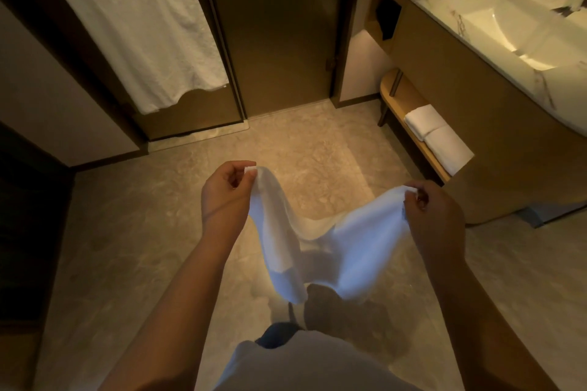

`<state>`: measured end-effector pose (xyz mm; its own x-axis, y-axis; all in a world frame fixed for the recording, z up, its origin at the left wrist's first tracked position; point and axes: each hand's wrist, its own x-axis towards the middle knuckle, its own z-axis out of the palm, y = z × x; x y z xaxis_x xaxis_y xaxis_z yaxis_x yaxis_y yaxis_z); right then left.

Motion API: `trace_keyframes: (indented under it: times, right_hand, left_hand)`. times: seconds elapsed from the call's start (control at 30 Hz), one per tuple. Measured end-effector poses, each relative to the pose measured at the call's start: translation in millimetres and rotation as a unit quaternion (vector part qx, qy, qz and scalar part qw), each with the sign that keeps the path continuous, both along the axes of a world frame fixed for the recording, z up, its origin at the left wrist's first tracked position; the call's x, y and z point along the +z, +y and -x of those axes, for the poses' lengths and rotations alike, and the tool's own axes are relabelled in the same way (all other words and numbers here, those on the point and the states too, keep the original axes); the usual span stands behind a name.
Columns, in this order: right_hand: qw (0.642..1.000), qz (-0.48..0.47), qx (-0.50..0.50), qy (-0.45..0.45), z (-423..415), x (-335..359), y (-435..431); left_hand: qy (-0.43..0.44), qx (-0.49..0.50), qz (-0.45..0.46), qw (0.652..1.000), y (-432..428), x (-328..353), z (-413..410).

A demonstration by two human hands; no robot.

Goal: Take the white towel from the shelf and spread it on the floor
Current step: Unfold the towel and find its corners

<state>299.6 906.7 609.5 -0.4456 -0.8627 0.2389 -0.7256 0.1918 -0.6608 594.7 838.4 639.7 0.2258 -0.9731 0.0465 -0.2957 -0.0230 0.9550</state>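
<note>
beige stone-tile bathroom floor (136, 232), white cloth towel (336, 247) held above.
left hand (227, 194) and right hand (435, 216) each pinched a corner; spreading was underway, and lowering it flat probably remained.

Single head-worn wide-angle view: we look forward and steeply down onto the beige marbled stone floor (133, 232); our left hand (227, 194) and right hand (435, 219) lie close, the dark bronze-framed door (279, 41) farthest, at the top edge.
</note>
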Motion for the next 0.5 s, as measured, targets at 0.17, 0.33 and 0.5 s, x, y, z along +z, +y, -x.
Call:
trace_keyframes:
  times: [0.17,0.33,0.5]
  right_hand:
    - [1.000,0.010,-0.003,-0.004,12,7,-21]
    - [1.000,-0.003,0.013,-0.008,16,7,-63]
    - [0.999,-0.024,0.035,-0.010,5,2,-123]
  left_hand:
    - [0.006,-0.015,0.016,1.000,-22,1,18]
    - [-0.017,-0.019,0.018,1.000,-57,-5,22]
    - [-0.049,-0.032,0.010,0.998,-113,-15,18]
